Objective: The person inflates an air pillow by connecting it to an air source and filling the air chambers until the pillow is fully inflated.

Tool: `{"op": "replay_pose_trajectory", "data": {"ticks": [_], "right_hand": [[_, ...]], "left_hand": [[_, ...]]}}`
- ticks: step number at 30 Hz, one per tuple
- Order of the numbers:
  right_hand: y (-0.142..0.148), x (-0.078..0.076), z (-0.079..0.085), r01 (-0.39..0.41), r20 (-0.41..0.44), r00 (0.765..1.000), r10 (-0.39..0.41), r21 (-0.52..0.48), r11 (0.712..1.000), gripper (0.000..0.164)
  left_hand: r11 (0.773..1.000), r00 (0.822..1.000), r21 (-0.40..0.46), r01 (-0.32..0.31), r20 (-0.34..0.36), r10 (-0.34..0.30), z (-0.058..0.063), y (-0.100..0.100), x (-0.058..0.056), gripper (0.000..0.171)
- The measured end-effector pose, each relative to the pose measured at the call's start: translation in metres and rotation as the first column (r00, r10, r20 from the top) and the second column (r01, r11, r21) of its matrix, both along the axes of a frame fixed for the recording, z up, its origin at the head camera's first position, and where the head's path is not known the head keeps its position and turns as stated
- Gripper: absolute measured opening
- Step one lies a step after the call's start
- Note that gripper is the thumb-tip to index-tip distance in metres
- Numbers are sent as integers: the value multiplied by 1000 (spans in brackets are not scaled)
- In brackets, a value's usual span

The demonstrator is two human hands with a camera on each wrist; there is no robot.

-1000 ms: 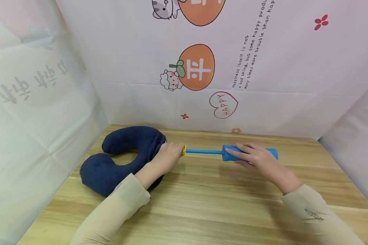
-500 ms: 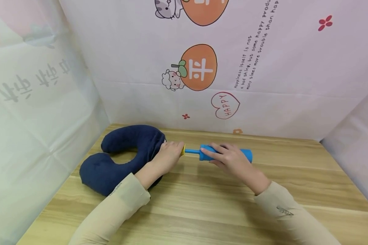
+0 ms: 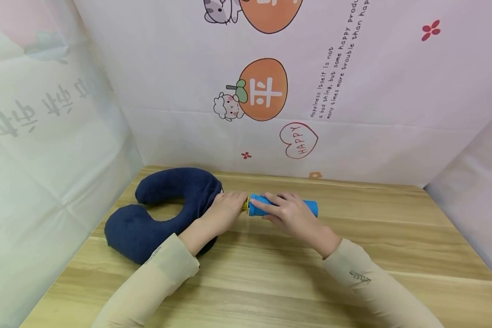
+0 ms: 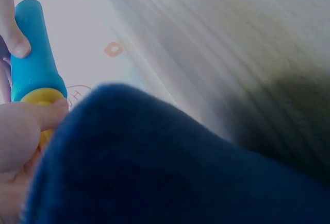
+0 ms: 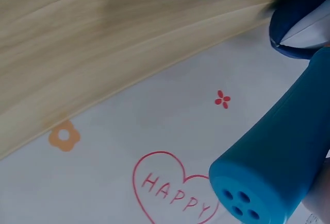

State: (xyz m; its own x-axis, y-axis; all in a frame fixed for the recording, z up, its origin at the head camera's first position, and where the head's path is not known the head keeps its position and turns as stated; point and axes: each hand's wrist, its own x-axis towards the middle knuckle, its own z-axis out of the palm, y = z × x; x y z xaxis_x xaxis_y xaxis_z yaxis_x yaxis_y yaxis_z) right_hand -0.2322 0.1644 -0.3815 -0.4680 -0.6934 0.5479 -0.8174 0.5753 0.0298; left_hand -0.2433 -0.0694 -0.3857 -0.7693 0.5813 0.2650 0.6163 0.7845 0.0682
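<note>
In the head view a blue hand pump (image 3: 311, 207) lies level over the table, its yellow end (image 3: 244, 205) pointing left. My left hand (image 3: 223, 212) grips that yellow end right at the edge of a navy U-shaped neck pillow (image 3: 147, 232). Around the blue barrel curl the fingers of my right hand (image 3: 293, 214). The barrel is pushed up close to the yellow end, and the thin rod between them is out of sight. The barrel's closed end, with several small holes, faces the right wrist camera. My left hand hides the place where pump and pillow meet.
A wood-grain table (image 3: 270, 282) carries the pillow and pump. Behind it stands a white printed cloth (image 3: 180, 114), with another cloth wall (image 3: 57, 173) on the left and one on the right (image 3: 475, 182).
My right hand has slid the blue barrel leftward along the rod until it sits near the yellow end. The left hand and the pillow stay in place.
</note>
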Motion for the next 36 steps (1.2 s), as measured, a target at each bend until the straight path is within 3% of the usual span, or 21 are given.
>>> {"op": "replay_pose_trajectory", "data": {"ticks": [9, 14, 17, 26, 31, 36], "right_hand": [[37, -9, 0, -26, -22, 999, 26, 20, 999, 65], [66, -12, 1, -78, -62, 995, 78, 13, 997, 46], [82, -12, 3, -101, -94, 990, 101, -1, 995, 55], [120, -8, 7, -82, -125, 989, 83, 16, 997, 56], [126, -6, 8, -82, -139, 987, 84, 22, 996, 55], [114, -5, 8, -114, -156, 982, 110, -11, 993, 53]], "left_hand": [[999, 1000, 28, 16, -21, -15, -1, -6, -3, 28], [999, 1000, 35, 23, -12, -23, 0, -5, -3, 26], [999, 1000, 30, 24, -12, -24, 0, -6, -4, 25], [1000, 1000, 18, 2, 21, -3, -3, -8, -4, 24], [1000, 1000, 26, -6, 21, 5, -2, -7, -3, 21], [999, 1000, 39, -1, 3, 1, 2, -2, -2, 13]]}}
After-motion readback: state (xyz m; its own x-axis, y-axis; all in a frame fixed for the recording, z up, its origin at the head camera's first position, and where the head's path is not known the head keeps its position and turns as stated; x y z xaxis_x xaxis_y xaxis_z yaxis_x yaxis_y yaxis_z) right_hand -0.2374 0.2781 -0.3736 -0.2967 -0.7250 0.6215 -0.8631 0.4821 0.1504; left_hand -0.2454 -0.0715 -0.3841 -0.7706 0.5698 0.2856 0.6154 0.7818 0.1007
